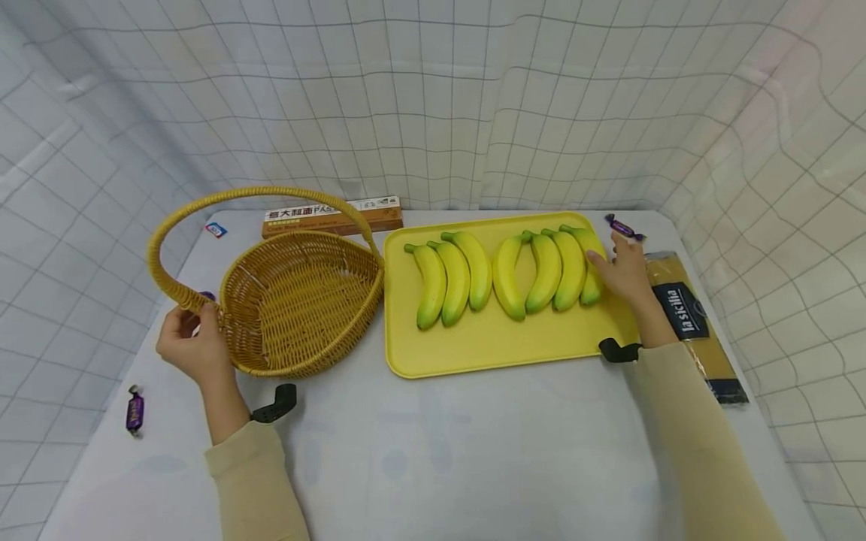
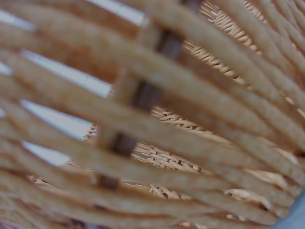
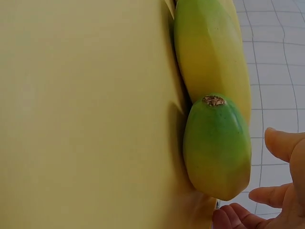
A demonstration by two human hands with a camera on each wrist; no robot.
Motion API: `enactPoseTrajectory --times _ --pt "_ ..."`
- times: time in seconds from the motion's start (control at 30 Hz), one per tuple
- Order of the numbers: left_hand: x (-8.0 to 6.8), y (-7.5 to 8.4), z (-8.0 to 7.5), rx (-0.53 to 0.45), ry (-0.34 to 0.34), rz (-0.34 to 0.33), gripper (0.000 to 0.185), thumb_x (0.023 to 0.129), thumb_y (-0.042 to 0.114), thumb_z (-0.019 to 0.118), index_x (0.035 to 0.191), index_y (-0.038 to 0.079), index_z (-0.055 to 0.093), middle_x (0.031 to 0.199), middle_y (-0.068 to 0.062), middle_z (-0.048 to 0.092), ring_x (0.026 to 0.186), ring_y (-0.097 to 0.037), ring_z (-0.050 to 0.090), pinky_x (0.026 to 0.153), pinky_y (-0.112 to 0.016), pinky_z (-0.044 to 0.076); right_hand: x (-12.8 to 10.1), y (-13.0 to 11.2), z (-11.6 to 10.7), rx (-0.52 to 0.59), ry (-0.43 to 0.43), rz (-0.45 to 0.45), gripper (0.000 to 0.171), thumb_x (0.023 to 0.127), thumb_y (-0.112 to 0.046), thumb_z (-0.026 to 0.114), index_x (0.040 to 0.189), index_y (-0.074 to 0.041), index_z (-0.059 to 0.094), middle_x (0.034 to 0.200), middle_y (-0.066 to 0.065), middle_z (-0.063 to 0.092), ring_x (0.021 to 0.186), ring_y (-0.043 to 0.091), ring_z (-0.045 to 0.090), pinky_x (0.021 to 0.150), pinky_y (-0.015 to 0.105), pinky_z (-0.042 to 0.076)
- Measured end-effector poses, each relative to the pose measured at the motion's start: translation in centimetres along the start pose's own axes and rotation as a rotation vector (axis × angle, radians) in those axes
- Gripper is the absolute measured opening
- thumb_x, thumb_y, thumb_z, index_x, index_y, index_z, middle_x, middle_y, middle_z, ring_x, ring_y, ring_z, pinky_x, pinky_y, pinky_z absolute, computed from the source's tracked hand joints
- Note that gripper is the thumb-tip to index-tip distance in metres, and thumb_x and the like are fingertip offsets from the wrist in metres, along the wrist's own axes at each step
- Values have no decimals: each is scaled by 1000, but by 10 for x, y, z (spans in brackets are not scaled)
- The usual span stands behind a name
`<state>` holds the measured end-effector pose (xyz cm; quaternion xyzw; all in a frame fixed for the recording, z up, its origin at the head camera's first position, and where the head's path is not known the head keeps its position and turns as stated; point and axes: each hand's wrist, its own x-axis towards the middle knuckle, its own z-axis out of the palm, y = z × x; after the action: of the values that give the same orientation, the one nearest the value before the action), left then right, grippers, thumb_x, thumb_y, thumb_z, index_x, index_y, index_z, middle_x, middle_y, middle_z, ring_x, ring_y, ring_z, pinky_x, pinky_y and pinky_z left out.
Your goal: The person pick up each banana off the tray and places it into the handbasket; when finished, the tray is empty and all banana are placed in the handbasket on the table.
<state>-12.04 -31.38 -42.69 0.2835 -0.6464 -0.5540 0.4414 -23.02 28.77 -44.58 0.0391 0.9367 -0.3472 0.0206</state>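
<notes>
My left hand (image 1: 195, 344) grips the wrapped handle of a wicker basket (image 1: 331, 342) near its left base. The basket's woven wall (image 2: 143, 114) fills the left wrist view, and that hand is hidden there. Several yellow bananas with green tips lie in two groups on a yellow tray (image 1: 473, 353). Over the tray's right edge is my right hand (image 1: 625, 270), nearest the rightmost banana (image 1: 591, 282). In the right wrist view its spread fingers (image 3: 276, 195) are beside a banana (image 3: 217, 148), with a gap between them and nothing held.
Behind the basket lies a brown and white pasta box (image 1: 379, 218). A packet of spaghetti (image 1: 697, 330) is right of the tray, below a purple wrapped candy (image 1: 624, 228). Another purple candy (image 1: 134, 411) lies at left, and a small blue packet (image 1: 216, 230) farther back.
</notes>
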Motion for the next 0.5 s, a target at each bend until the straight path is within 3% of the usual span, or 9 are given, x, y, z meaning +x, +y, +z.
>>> enactPoseTrajectory --times 0.5 --pt "0 -4 1 -43 6 27 11 87 7 66 88 14 75 79 18 63 78 -4 59 70 -19 46 6 4 6 -27 -31 41 72 101 -37 43 151 8 19 138 42 26 126 54 38 102 61 38"
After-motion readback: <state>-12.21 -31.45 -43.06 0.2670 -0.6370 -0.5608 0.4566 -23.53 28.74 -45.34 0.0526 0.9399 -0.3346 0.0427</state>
